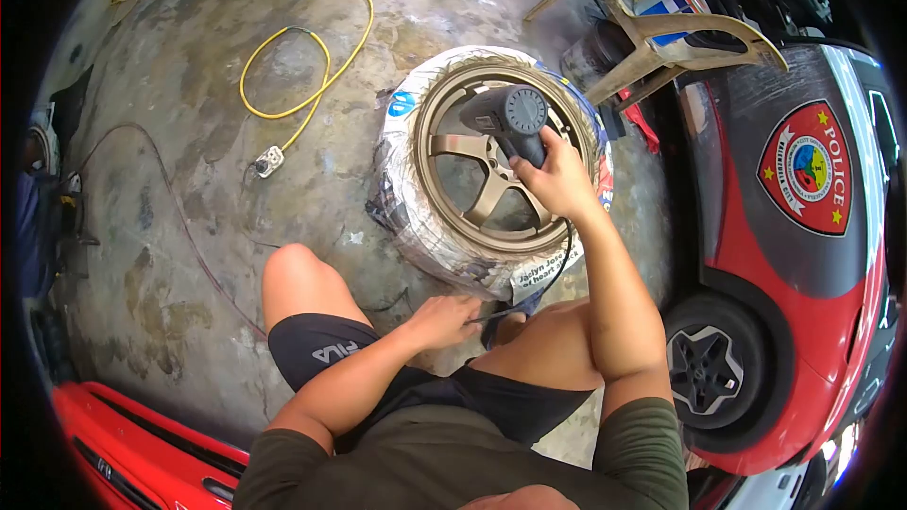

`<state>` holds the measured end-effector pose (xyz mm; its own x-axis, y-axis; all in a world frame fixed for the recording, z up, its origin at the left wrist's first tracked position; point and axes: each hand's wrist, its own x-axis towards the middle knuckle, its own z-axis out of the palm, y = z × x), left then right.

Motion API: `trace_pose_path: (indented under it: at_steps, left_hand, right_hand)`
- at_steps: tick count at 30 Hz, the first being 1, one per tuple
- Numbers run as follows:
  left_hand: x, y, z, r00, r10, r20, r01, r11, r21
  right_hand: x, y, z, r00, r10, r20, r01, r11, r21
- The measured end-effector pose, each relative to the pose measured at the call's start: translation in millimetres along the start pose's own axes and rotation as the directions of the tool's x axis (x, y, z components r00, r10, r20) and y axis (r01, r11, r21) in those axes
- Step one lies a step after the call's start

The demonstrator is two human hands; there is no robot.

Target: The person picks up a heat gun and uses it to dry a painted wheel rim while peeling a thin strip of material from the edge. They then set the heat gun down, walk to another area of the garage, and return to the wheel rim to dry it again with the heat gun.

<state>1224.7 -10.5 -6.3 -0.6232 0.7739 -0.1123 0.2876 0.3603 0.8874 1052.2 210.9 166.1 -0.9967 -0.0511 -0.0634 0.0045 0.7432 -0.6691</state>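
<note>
My right hand [553,175] is wrapped round the handle of a black hair dryer [515,113], raised over a bronze alloy wheel [491,194]. Newspaper and plastic wrapping [406,217] cover the tyre around the rim. From the dryer's handle a black cord [557,274] drops past my right forearm towards my lap. Between my knees, close to the wrapping's lower edge, my left hand [444,321] has its fingers closed on that cord.
A yellow extension cord [368,24] loops across the concrete floor [179,198], ending in a white socket [269,161]. A worn plastic chair [652,38] with a bucket [675,0] stands beyond the wheel. The red and grey police car [803,321] is at right, a red car [142,453] lower left.
</note>
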Motion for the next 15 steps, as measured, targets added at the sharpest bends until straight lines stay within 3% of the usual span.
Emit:
trace_pose_path:
  at_steps: [1, 2, 5, 6, 7, 9, 10, 13, 15]
  left_hand:
    - [0, -1, 0, 1.000, -0.002, -0.008, 0.002, 1.000, 0.001]
    - [0, -1, 0, 1.000, -0.004, -0.015, 0.004, 1.000, 0.002]
    - [0, -2, -1, 0.999, 0.000, -0.044, 0.000, 1.000, 0.004]
    - [0, -1, -3, 0.999, -0.007, -0.044, 0.007, 1.000, 0.003]
    - [0, 0, -5, 0.999, -0.014, -0.045, 0.014, 1.000, 0.001]
    - [-1, 1, -6, 0.998, -0.023, -0.054, 0.023, 1.000, -0.008]
    - [-1, 1, -5, 0.998, -0.024, -0.061, 0.024, 1.000, -0.012]
    - [-1, 3, -6, 0.998, -0.022, -0.052, 0.021, 1.000, -0.005]
    - [-2, 3, -7, 0.999, -0.008, -0.050, 0.008, 1.000, -0.001]
  right_hand:
    - [7, -2, 1, 0.998, 0.061, 0.026, -0.061, 0.998, -0.004]
    - [14, 14, 9, 0.999, -0.032, -0.006, 0.032, 0.999, 0.026]
    - [19, -4, 2, 0.997, 0.076, -0.025, -0.077, 0.997, -0.031]
    - [28, 16, 8, 0.992, -0.013, -0.129, -0.001, 0.994, -0.109]
    - [26, 3, 1, 0.989, 0.093, -0.119, -0.098, 0.995, -0.030]
    - [38, 28, 3, 0.970, 0.058, -0.236, -0.071, 0.996, -0.047]
    - [38, 34, -3, 0.967, 0.141, -0.211, -0.148, 0.989, -0.015]
    - [43, 53, -4, 0.962, 0.180, -0.205, -0.178, 0.984, 0.028]
    - [42, 54, -8, 0.962, 0.155, -0.224, -0.171, 0.984, -0.050]
